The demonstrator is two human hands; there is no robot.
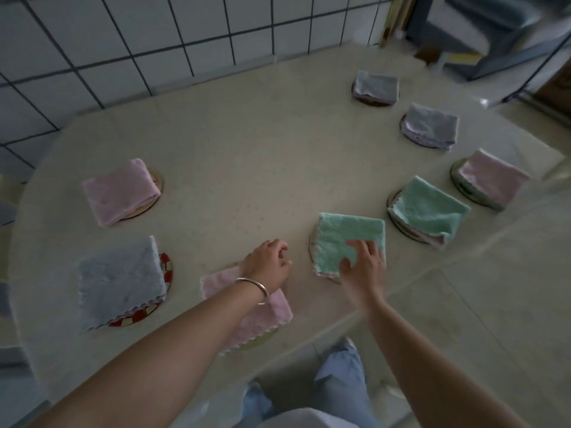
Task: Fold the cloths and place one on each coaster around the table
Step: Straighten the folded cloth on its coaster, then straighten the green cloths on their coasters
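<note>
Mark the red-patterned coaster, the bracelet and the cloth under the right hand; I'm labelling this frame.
red-patterned coaster (166, 267), head view, exposed right rim.
bracelet (251, 285), head view, band on left wrist.
green cloth (346, 239), head view, top face.

Eight folded cloths (350, 242) lie on coasters (312, 242).

Right hand (361, 264) rests on near corner of green folded cloth (346, 242), fingers spread, thumb at cloth edge. Cloth lies on round coaster (312, 251), mostly hidden. Left hand (270, 261), fingers loosely curled, hovers over bare table (247, 156) just beside it, holding nothing; silver bangle (255, 287) on wrist. Forearm crosses pink folded cloth (265, 316). Grey folded cloth (120, 282) on red-checked coaster (165, 267) at left. Second green folded cloth (429, 208) to right.
</note>
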